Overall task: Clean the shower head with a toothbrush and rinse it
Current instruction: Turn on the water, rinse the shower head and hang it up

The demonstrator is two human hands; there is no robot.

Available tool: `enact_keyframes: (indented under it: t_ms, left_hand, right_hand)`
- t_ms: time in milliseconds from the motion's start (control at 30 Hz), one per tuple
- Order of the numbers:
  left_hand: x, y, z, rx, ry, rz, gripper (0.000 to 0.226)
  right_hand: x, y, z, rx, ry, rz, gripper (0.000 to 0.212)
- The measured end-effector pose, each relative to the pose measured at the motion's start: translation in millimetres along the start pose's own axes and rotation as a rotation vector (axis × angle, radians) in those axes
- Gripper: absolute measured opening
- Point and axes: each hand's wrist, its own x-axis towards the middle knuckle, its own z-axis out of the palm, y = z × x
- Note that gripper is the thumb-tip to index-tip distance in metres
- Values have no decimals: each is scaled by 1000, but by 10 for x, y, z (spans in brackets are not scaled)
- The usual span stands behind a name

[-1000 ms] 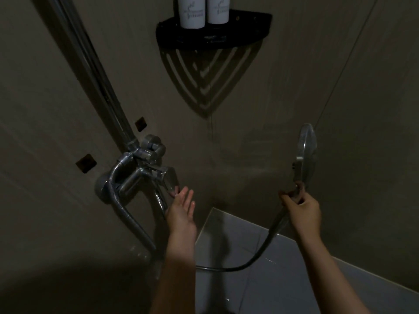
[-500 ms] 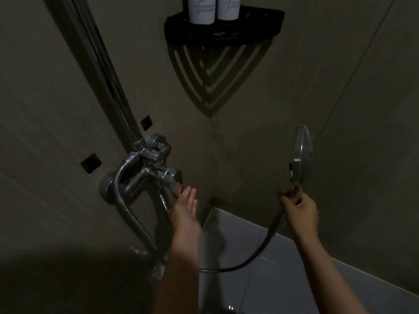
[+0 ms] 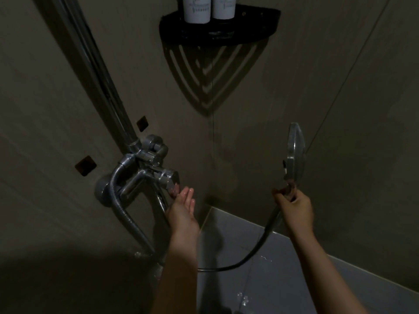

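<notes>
Two bare hands are in view in a dim shower corner. Right hand [image 3: 295, 210] has its fingers closed around the handle of the shower head [image 3: 294, 152], held upright near the right wall, its disc seen edge-on. A hose [image 3: 254, 248] droops from the handle toward the chrome mixer tap [image 3: 149, 168] on the left wall. Left hand [image 3: 182, 210] is flat, fingers [image 3: 188, 194] extended and empty, tips touching the tap's lever. Above, a black corner shelf [image 3: 249, 28] carries two white bottles [image 3: 197, 10].
</notes>
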Motion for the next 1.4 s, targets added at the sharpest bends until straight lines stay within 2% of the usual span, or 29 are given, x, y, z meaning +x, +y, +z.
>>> enact_keyframes:
  t_ms: [267, 400, 500, 600, 733, 867, 1033, 1200, 1333, 1400]
  left_hand:
    - [-23, 6, 47, 39, 10, -15, 42]
    - [-59, -48, 178, 76, -22, -69, 39]
    - [-192, -127, 337, 248, -173, -46, 32]
    - [-327, -254, 499, 512, -392, 12, 26]
    - [-381, -514, 720, 824, -646, 1, 55]
    - [-449, -668, 871, 1176, -818, 27, 60]
    - [-589, -637, 1065, 1186, -866, 117, 43]
    - [-831, -532, 1330, 1142, -807, 265, 31]
    - [-1069, -402, 1533, 999, -774, 320, 43]
    - [-1199, -307, 1644, 919, -755, 367, 47]
  right_hand:
    - [6, -17, -66, -9, -37, -10, 9]
    - [28, -72, -95, -8, -140, -41, 4]
    - [38, -106, -122, -4, -196, -77, 14]
    - [45, -148, -165, 2, -276, -75, 24]
    - [50, -307, -281, 76, -329, -148, 22]
    - [80, -562, -519, 95, -459, -263, 11]
    - [161, -884, -833, 120, -571, -334, 13]
    - [261, -1207, -1100, 83, -582, -446, 16]
    - [314, -1445, -1210, 90, -542, -452, 18]
    - [324, -1553, -1234, 53, -532, -491, 13]
